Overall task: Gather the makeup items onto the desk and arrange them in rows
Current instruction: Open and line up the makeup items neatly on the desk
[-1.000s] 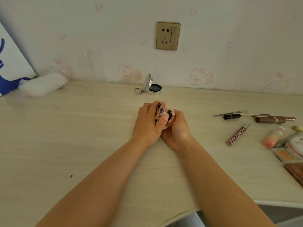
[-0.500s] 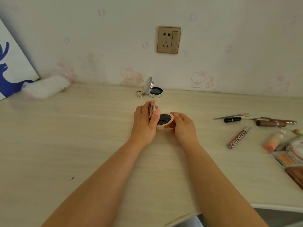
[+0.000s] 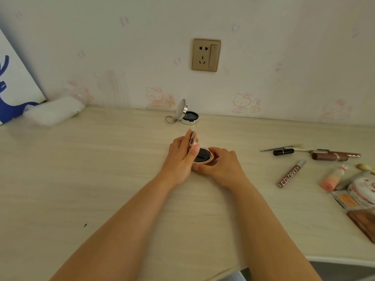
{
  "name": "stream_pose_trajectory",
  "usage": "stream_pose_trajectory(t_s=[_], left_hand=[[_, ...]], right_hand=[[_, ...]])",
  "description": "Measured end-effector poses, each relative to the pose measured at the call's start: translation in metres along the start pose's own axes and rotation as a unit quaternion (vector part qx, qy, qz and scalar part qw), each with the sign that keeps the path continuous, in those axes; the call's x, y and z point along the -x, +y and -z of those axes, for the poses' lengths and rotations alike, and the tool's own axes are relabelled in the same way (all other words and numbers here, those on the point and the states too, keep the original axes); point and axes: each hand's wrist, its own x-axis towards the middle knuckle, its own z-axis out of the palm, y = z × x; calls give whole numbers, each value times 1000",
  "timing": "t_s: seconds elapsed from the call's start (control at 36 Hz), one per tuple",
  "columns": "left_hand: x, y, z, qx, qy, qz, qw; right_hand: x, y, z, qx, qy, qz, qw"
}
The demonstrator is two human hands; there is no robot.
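Observation:
A round pink compact [image 3: 203, 156] with a patterned lid sits at the middle of the pale wooden desk [image 3: 101, 179]. Its lid stands upright and a black puff shows inside. My left hand [image 3: 181, 157] grips the raised lid between thumb and fingers. My right hand [image 3: 220, 164] holds the compact's base from the right side. Behind them, near the wall, a silver compact [image 3: 185, 115] with a key ring lies with its lid up.
At the right lie a black lipstick [image 3: 283, 152], a brown tube [image 3: 329, 156], a COLORKEY lip gloss [image 3: 291, 173], a pink bottle [image 3: 332, 178], a round patterned case [image 3: 363, 191], an orange blush pan [image 3: 347, 199] and a brown palette [image 3: 364, 222]. A white packet [image 3: 54, 112] lies far left.
The compact went from held up and nearly closed between both hands to resting on the desk with its lid lifted upright. My right hand slid to the base's right side.

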Motion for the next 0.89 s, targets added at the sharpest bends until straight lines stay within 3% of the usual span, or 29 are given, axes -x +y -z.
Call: stream_pose_trajectory(t_s=[0.11,0.31,0.56,0.89], left_hand=[[-1,-1,0,2,-7,8,1000],[0,2,0,-1,2,37,999],[4,7,0,-97,34,-18,995],[-38,0,-18,-165,15,3,986]], right_hand=[[-4,5,-3,72,5,-53,996],[-8,9,-8,141,30,-67,987],[-17,16,-4,154,24,-101,983],[-60,41,14,142,4,-111,983]])
